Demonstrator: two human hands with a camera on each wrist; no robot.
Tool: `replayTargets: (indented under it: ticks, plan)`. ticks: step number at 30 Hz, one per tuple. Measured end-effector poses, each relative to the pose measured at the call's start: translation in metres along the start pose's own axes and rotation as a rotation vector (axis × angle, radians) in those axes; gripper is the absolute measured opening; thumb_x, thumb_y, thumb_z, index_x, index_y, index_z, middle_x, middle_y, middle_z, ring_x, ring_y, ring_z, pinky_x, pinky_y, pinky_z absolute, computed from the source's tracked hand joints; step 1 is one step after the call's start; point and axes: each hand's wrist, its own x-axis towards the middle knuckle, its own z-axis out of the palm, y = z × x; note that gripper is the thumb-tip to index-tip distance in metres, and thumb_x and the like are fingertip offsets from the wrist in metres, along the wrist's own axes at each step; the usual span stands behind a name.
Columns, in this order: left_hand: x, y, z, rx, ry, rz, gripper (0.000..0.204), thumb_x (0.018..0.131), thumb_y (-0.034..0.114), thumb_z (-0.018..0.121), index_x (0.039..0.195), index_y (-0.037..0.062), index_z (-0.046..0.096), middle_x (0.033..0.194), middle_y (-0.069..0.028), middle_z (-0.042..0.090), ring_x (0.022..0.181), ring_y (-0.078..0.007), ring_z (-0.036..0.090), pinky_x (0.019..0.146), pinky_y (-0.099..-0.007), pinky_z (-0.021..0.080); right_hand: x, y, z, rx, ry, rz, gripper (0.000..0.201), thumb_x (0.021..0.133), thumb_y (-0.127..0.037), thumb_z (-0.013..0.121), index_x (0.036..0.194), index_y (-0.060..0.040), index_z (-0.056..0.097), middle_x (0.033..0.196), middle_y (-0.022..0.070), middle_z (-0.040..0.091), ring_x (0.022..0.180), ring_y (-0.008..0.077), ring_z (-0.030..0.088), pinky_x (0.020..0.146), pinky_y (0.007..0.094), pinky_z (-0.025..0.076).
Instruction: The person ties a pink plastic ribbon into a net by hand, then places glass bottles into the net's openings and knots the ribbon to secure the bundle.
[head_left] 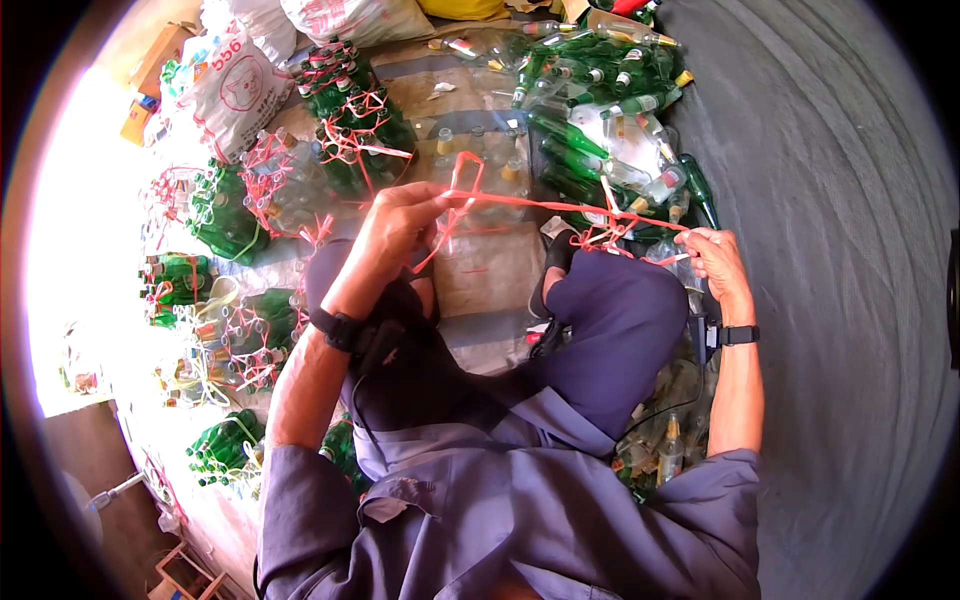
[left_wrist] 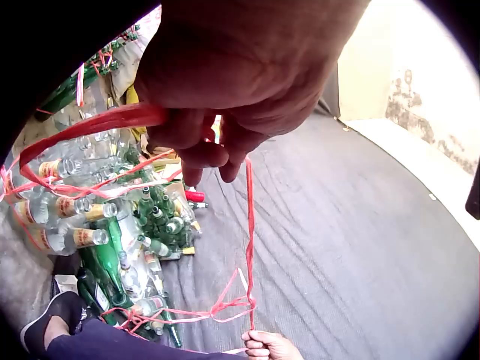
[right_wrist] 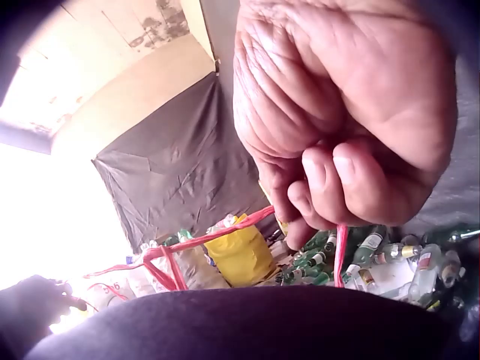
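Note:
A red plastic string (head_left: pixel 540 204) is stretched between both hands above the person's knees. The left hand (head_left: pixel 402 225) pinches one end, and a loop of string hangs by its fingers. At the right, the right hand (head_left: pixel 718 262) grips the other end with curled fingers. A knotted tangle of string (head_left: pixel 606 232) hangs near the right knee. In the left wrist view the string (left_wrist: pixel 250 232) runs from the left hand (left_wrist: pixel 247 82) down to the right hand (left_wrist: pixel 270 346). The right wrist view shows string (right_wrist: pixel 217 234) coming out of the curled right hand (right_wrist: pixel 345 127).
Loose green and clear bottles (head_left: pixel 570 130) lie ahead on the right. Bottle bundles tied with string (head_left: pixel 225 210) stand on the left. White sacks (head_left: pixel 235 90) and a yellow bag (right_wrist: pixel 241 255) are at the back. A dark grey sheet (head_left: pixel 820 250) spreads along the right.

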Motion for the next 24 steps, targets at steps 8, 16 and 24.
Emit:
replayTargets:
  ticks: [8, 16, 24]
  plan:
    - [0.001, 0.001, 0.004, -0.013, -0.018, 0.031, 0.020, 0.097, 0.018, 0.061, 0.103, 0.0027, 0.072, 0.059, 0.0061, 0.051, 0.049, -0.0015, 0.041, 0.045, -0.0183, 0.029, -0.013, 0.023, -0.022, 0.054, 0.088, 0.039, 0.021, 0.090, -0.018, 0.066, 0.090, 0.0022, 0.069, 0.067, -0.0050, 0.051, 0.049, -0.0003, 0.039, 0.041, 0.0170, 0.026]
    - [-0.004, 0.006, 0.008, 0.022, -0.140, -0.029, 0.019, 0.096, 0.017, 0.062, 0.104, 0.0022, 0.071, 0.061, 0.0076, 0.052, 0.050, -0.0002, 0.039, 0.045, -0.0185, 0.028, -0.056, 0.027, -0.027, 0.094, 0.095, 0.072, 0.024, 0.093, -0.019, 0.064, 0.094, 0.0056, 0.066, 0.065, -0.0041, 0.051, 0.046, -0.0002, 0.037, 0.039, 0.0161, 0.026]
    - [-0.007, 0.004, 0.006, -0.003, -0.203, -0.045, 0.019, 0.095, 0.016, 0.063, 0.103, 0.0011, 0.071, 0.064, 0.0061, 0.055, 0.050, -0.0013, 0.041, 0.046, -0.0180, 0.029, -0.136, 0.051, -0.059, 0.358, -0.199, 0.109, 0.024, 0.093, -0.017, 0.063, 0.090, 0.0068, 0.065, 0.062, -0.0005, 0.053, 0.042, 0.0006, 0.036, 0.038, 0.0166, 0.030]
